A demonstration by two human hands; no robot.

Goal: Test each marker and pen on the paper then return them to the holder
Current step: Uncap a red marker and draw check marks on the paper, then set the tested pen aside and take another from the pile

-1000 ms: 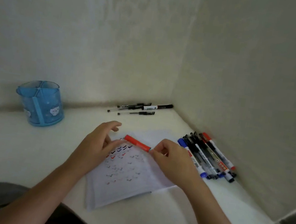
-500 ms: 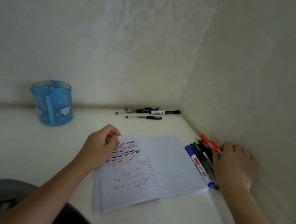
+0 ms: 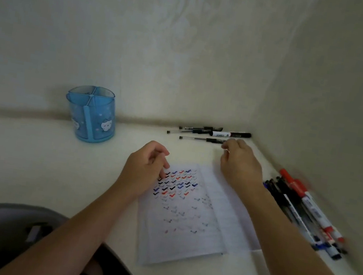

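The right hand [image 3: 239, 167] reaches to 12 o'clock of the paper [image 3: 186, 227], fingers curled down at the cap end of the nearest black pen [image 3: 201, 139]; whether they already pinch it cannot be told. The left hand [image 3: 145, 167] rests loosely curled on the paper's 10 o'clock corner, holding nothing. The pen lies flat, long axis running 9 to 3 o'clock, tip toward 9. It would be best gripped near the cap, lifted clear of its neighbours, and uncapped over the sheet. The holder [image 3: 91, 114] stands at 10 o'clock.
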